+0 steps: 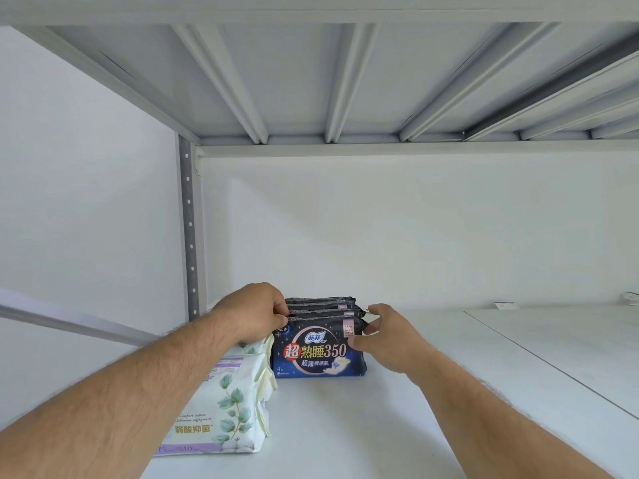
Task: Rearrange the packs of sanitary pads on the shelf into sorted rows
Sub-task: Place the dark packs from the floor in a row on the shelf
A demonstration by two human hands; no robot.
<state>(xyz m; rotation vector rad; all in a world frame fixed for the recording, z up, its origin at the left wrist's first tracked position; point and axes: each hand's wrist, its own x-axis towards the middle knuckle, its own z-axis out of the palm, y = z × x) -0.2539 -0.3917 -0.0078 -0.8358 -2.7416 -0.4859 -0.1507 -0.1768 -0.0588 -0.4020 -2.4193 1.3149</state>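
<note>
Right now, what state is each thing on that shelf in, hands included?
Dark blue packs: upright, lined front to back in one row, sealed.
White leaf-print packs: upright in a row left of the blue ones, touching them.
Left hand: fingers pinch the blue row's top left edge.
Right hand: fingers and thumb grip the front blue pack's right end.
Shelf: white; bare on the right.

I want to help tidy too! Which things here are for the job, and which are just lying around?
For the job:
dark blue plastic pad packs
white leaf-printed pad packs
left hand
right hand
white metal shelf

Just lying about:
small white card
small white item at far right
</note>
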